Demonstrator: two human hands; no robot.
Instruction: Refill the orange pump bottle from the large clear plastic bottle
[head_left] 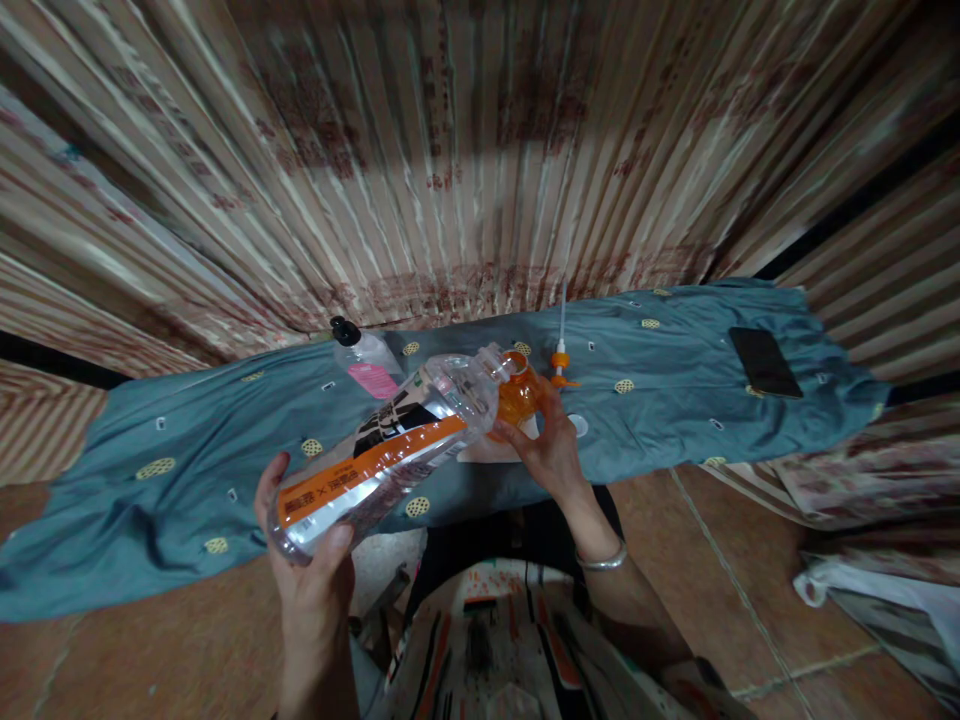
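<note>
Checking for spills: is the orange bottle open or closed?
Open. The orange bottle shows a bare mouth by the neck of the large clear bottle, and an orange pump lies apart on the cloth.

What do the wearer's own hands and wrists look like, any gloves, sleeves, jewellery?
Both bare: no gloves, and no sleeve at either wrist. The right hand has a smooth silver bangle at its wrist; none shows on the left hand. No cables or markings that I can make out.

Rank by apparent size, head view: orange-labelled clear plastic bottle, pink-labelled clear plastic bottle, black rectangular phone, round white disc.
1. Orange-labelled bottle
2. Pink-labelled bottle, black phone: too alike to rank
3. White disc
</note>
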